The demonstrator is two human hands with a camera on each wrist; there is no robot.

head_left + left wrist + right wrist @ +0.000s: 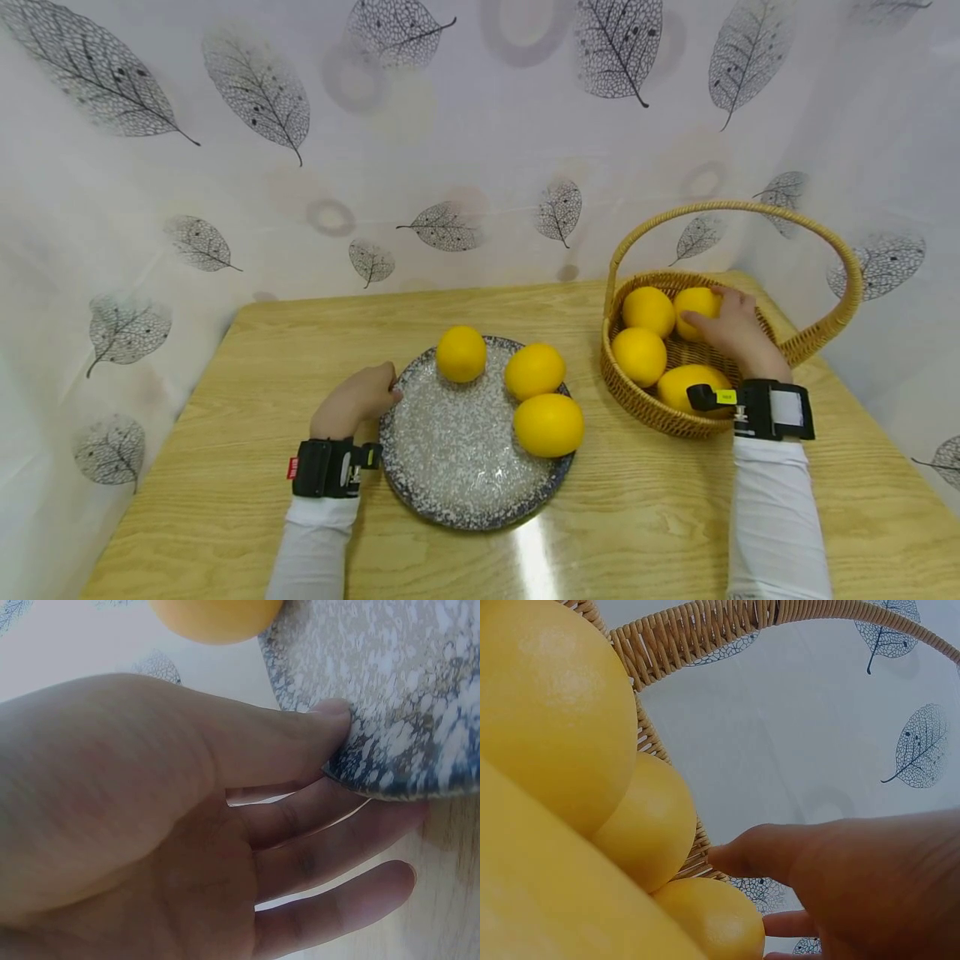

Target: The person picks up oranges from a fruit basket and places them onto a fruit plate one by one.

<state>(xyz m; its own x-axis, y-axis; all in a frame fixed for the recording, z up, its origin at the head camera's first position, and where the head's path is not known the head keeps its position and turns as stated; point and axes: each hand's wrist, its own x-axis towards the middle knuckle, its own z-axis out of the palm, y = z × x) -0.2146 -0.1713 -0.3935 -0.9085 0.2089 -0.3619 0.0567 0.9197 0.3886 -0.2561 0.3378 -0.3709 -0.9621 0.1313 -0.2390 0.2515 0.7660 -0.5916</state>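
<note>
Clamping the round speckled plate (453, 454) by its edge, left grip (356, 402)! Right grip (738, 329), digits apart, at a smooth yellow fruit (694, 303) inside the wicker basket (637, 402); wood-grain counter (637, 500) between.

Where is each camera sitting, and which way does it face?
Head: worn on the head, facing forward and down at the plate, basket and yellow fruits; the left hand, right hand and white sleeves show.
Left wrist: on that wrist, facing the plate's rim; only the left hand shows, pinching it.
Right wrist: on that wrist, facing fruits in the basket and the leaf-patterned backdrop; only the right hand shows.
Shared: head and left wrist both see the plate.
</note>
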